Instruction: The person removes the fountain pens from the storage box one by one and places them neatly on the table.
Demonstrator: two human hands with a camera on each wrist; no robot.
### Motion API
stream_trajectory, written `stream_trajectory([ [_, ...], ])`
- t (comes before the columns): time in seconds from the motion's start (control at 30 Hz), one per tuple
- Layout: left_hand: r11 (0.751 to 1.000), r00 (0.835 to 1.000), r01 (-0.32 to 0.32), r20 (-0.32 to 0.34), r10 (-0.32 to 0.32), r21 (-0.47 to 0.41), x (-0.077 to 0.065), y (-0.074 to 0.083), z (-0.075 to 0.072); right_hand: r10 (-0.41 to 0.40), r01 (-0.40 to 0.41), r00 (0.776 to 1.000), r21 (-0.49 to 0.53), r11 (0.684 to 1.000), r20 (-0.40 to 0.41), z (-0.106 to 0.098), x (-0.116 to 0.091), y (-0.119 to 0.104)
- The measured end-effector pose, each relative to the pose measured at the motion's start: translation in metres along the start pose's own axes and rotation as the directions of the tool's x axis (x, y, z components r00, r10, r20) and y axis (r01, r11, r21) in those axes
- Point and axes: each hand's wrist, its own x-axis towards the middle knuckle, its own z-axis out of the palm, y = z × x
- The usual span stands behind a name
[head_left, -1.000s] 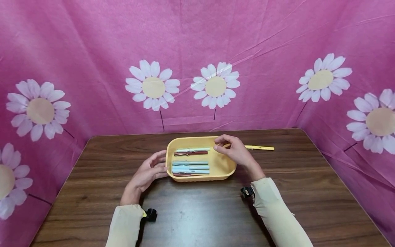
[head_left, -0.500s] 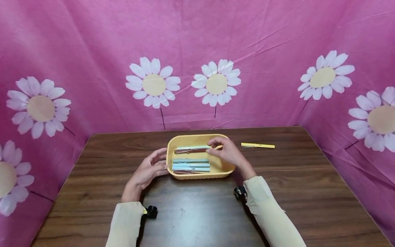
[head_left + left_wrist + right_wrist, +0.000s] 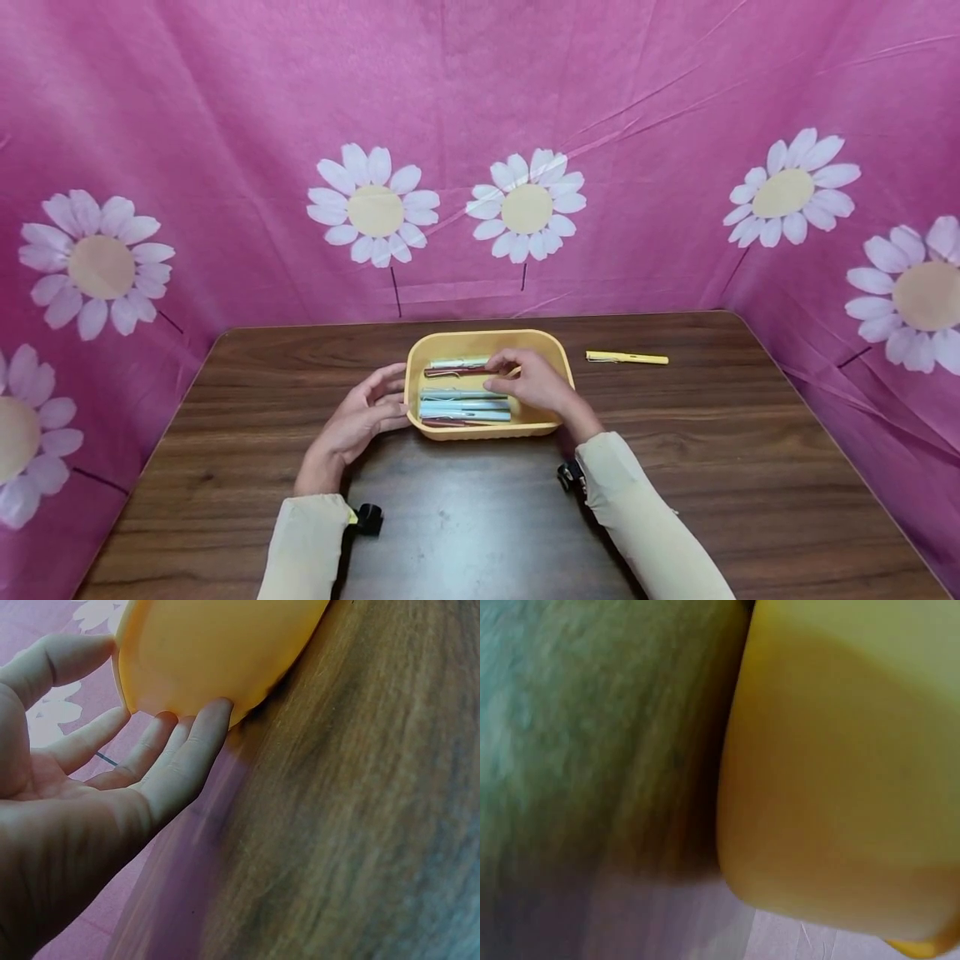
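Note:
A yellow plastic basket (image 3: 540,346) holds several pens in the head view. A mint pen (image 3: 456,363) lies along its far side beside a maroon pen (image 3: 459,372). Nearer me lie a teal pen (image 3: 461,394), a light blue pen (image 3: 465,405) and another maroon pen (image 3: 444,423). My left hand (image 3: 362,417) touches the basket's left end with spread fingers; in the left wrist view its fingertips (image 3: 214,712) meet the outer wall. Inside the basket, my right hand (image 3: 534,383) has thumb and forefinger apart around the far maroon pen's right end, which they partly hide.
A yellow pen (image 3: 627,357) lies on the wooden table (image 3: 712,433), right of the basket. Behind the table hangs a pink cloth (image 3: 450,100) printed with daisies. The basket's wall (image 3: 840,772) fills much of the right wrist view.
My right hand has moved left, from the basket's right rim to the right ends of the far pens, uncovering the loose yellow pen. The left hand and basket look unmoved.

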Motion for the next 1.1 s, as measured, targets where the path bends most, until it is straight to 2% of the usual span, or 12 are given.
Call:
stream_trajectory([
  [0.33,0.999,0.999,-0.034,0.025,0.035,-0.021,-0.0011,-0.0027,-0.0002,0.119,-0.113,0.989,-0.074,0.991,0.091,0.0060,0.0016,-0.0001],
  [0.67,0.999,0.999,-0.031,0.021,0.032,-0.016,-0.0012,-0.0033,-0.0004,0.166,-0.127,0.970,-0.207,0.970,0.180,0.0073,0.0026,-0.0009],
  [0.93,1.000,1.000,-0.024,0.014,0.024,-0.008,0.0002,-0.0039,-0.0004,0.095,-0.046,0.974,-0.234,0.971,0.204,0.0063,0.0025,0.0014],
  [1.1,1.000,1.000,-0.020,0.006,0.020,-0.002,0.0013,-0.0037,-0.0006,0.096,-0.052,0.975,-0.215,0.975,0.201,0.0052,0.0036,0.0038],
])
